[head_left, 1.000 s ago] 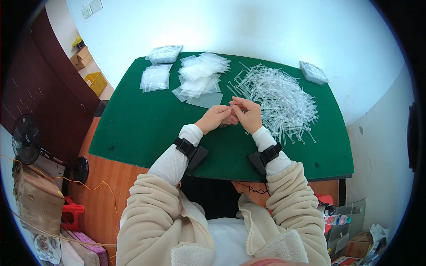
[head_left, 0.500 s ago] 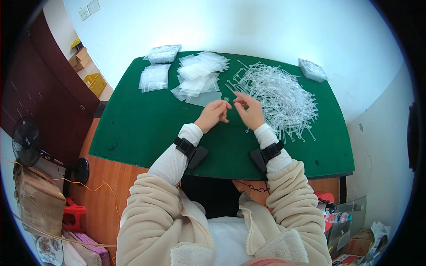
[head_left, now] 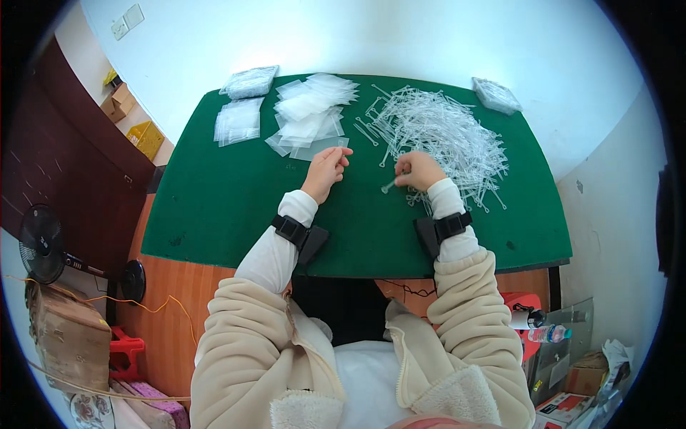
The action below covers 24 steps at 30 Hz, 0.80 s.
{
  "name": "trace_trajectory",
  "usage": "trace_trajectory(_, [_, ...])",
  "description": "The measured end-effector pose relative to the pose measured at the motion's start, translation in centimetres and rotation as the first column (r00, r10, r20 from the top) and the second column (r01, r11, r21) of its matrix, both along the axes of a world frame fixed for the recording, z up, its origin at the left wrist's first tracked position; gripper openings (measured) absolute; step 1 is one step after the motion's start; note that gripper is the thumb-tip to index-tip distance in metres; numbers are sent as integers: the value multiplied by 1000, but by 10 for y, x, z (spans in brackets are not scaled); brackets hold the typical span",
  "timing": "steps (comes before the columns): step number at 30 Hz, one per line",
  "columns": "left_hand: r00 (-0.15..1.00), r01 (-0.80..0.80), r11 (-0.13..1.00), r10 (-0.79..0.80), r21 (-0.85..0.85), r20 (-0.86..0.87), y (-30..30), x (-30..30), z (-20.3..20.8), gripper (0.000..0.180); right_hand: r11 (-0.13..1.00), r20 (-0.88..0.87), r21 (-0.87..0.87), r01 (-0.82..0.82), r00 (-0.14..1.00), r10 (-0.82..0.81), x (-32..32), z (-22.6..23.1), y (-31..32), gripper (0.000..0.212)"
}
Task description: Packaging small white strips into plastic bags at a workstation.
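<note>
My left hand (head_left: 326,174) is closed, its curled fingertips at the near edge of a heap of clear flat plastic bags (head_left: 307,121). What those fingers hold, if anything, is too small to make out. At the left side of the large pile of thin clear plastic sticks with ring ends (head_left: 450,136), my right hand (head_left: 420,170) pinches with thumb and fingers. A clear ring-ended stick (head_left: 388,188) pokes out below its fingertips; the rest of that stick is hidden by the hand.
A neat stack of clear bags (head_left: 238,121) lies left of the heap, with a filled clear pack (head_left: 249,82) behind it. Another pack (head_left: 497,96) sits at the back right of the green table (head_left: 214,207). A few loose sticks (head_left: 366,131) lie left of the pile.
My hands have moved apart: the left went a little left and up, the right went right to the pile's edge. A ring-ended stick now shows at the right fingertips. The view has shifted slightly.
</note>
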<state>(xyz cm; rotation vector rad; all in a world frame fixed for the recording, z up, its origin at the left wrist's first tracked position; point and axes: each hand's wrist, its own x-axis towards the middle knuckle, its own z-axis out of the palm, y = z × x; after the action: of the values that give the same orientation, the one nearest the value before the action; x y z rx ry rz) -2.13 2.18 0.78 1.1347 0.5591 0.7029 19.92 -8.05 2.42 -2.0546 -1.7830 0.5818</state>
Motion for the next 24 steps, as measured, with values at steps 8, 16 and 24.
trace_trajectory(8, [1000, 20, 999, -20, 28, -5, -2, -1, -3, 22, 836, 302, 502, 221, 861, -409, 4, -27, 17, 4])
trace_trajectory(16, [1000, 30, 997, -31, 68, 5, -1, 0, -4, 22, 848, 407, 494, 192, 811, -421, -4, -28, 20, 2])
trace_trajectory(24, [999, 43, 996, -42, 82, -16, 1, 1, -7, 23, 800, 273, 582, 144, 893, -359, -11, -29, 24, 7])
